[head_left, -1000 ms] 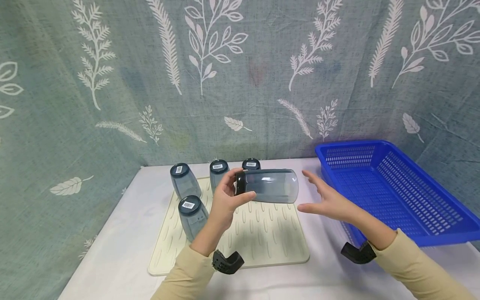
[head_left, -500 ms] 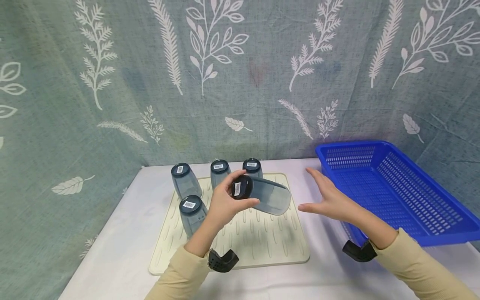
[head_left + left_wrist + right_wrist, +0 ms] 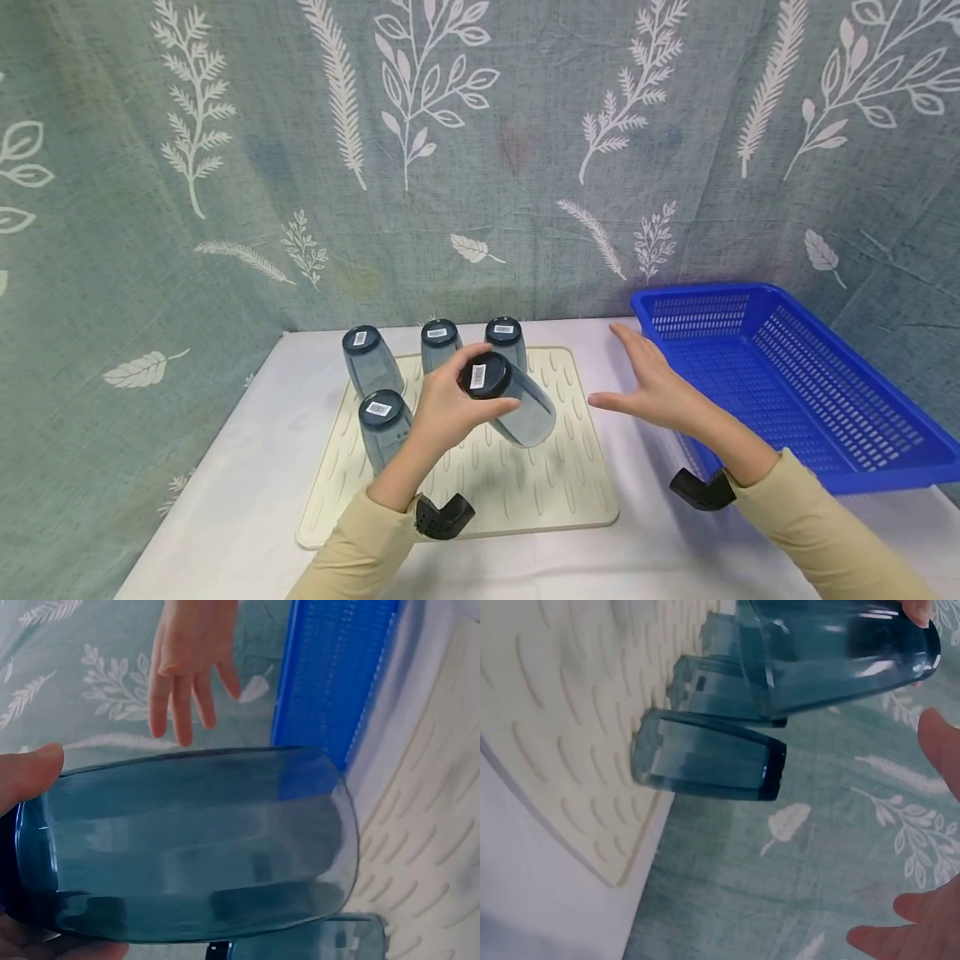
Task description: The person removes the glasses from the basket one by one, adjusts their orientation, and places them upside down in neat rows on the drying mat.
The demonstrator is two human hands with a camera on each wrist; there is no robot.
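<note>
My left hand [image 3: 448, 408] grips a blue-tinted drinking glass [image 3: 528, 410] around its dark base, thumb on the near side. The glass is tilted above the mat, its mouth pointing down and right; in the left wrist view the glass [image 3: 195, 840] fills the middle. My right hand [image 3: 660, 392] hovers between the mat and the basket, holding nothing, with thumb and fingers spread apart. Several like glasses stand upside down on the cream ridged mat [image 3: 540, 500]: one at back left [image 3: 371, 367], one at back middle [image 3: 438, 346], one at back right [image 3: 505, 333] and one at front left [image 3: 384, 429].
A blue slotted plastic basket [image 3: 795, 467] stands on the right of the white-covered table [image 3: 225, 500]. Behind hangs a grey-green curtain [image 3: 525, 233] with white leaf prints. The standing glasses lie close to my left forearm.
The held glass has swung from level to tilted, its mouth moving down and its labelled base turning into sight. My right hand has shifted only slightly.
</note>
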